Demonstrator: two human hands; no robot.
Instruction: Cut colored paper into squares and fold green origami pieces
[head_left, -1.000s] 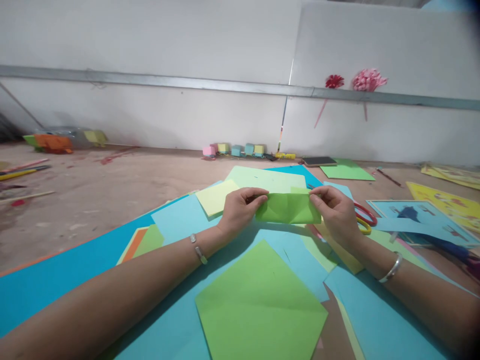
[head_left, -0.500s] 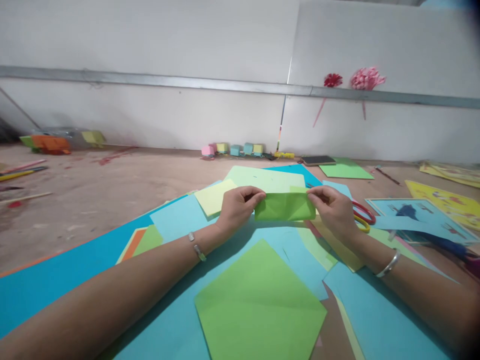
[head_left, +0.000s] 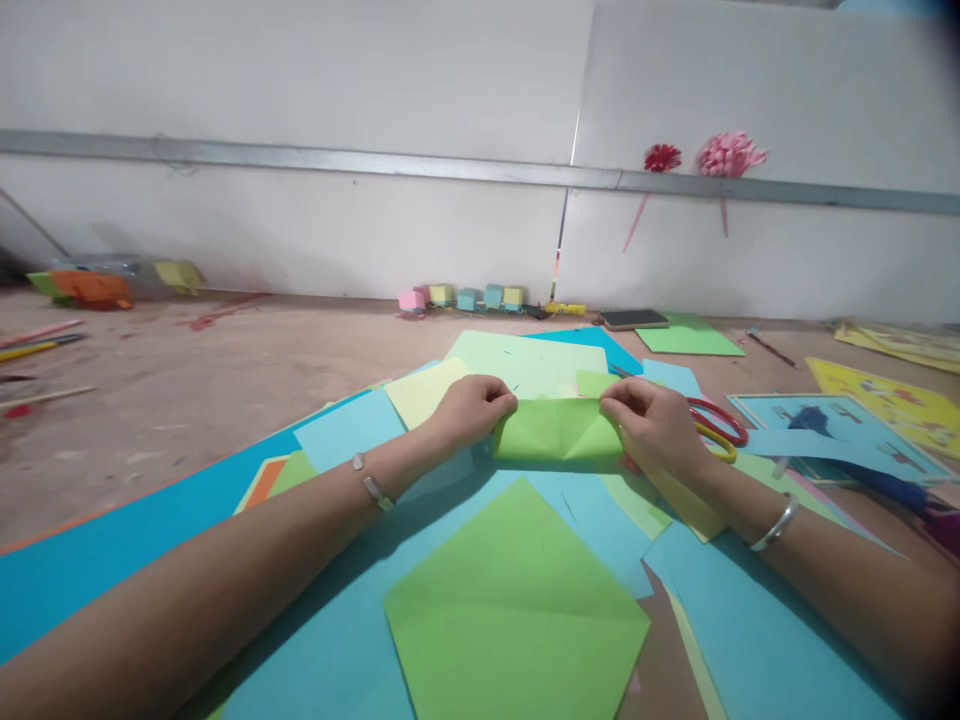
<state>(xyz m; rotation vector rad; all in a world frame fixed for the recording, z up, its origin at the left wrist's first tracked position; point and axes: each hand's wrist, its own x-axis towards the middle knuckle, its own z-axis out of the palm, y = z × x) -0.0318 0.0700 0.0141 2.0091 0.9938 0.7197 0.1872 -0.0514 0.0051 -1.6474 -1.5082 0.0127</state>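
Folded green paper (head_left: 559, 430) is lower now, nearer me; my left fingers (head_left: 500, 405) and right fingers (head_left: 619, 410) pinch its top corners over blue paper (head_left: 330, 625) on brown tabletop (head_left: 270, 350), white wall (head_left: 300, 75) behind.

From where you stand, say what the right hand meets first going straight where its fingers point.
Past the green folded oblong paper it pinches, the right hand would probably meet the left hand, facing it; depth is unclear.

White wall (head_left: 300, 70), grey rail (head_left: 375, 163), possibly wooden tabletop (head_left: 322, 340)
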